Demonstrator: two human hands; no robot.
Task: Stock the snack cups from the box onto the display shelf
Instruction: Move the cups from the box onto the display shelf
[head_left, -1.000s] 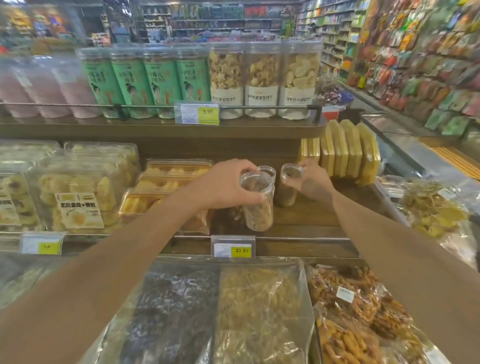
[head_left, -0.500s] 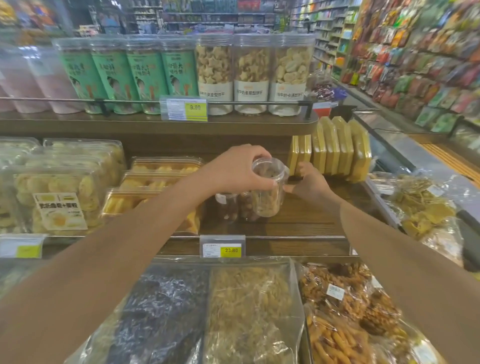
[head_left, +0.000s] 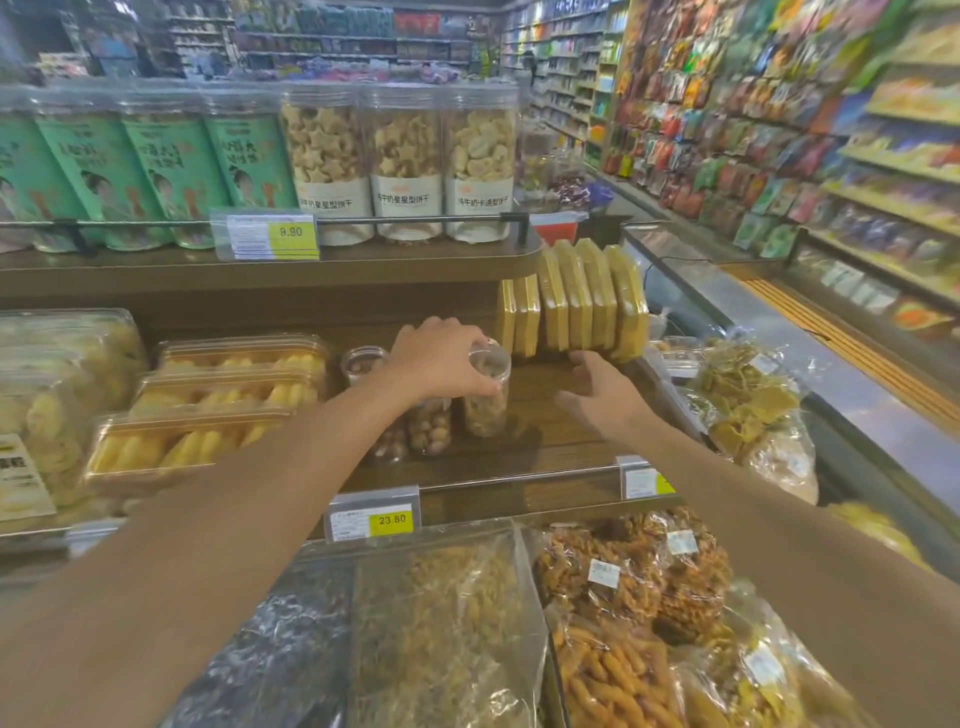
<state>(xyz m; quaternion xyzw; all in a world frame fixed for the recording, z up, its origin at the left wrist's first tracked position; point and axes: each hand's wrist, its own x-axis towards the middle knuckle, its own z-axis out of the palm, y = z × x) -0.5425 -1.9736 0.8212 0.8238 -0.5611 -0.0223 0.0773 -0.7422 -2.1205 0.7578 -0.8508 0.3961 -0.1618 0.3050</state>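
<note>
My left hand (head_left: 441, 361) grips the lid of a clear snack cup (head_left: 485, 402) filled with brown snacks, which stands upright on the wooden middle shelf (head_left: 550, 415). To its left stand more snack cups (head_left: 428, 426), partly hidden under my forearm, and another cup (head_left: 363, 364) sits farther back. My right hand (head_left: 597, 395) hovers over the shelf to the right of the held cup, fingers spread and holding nothing. The box is out of sight.
Yellow flat packs (head_left: 576, 301) stand on edge at the shelf's back right. Clear trays of yellow snacks (head_left: 208, 415) fill the left side. Tall jars (head_left: 405, 161) line the top shelf. Bagged snacks (head_left: 634, 582) lie below. A price tag (head_left: 371, 514) hangs on the shelf rail.
My left hand has lowered its cup onto the shelf beside the others. My right hand, which held a cup a second ago, has drawn back empty to the right.
</note>
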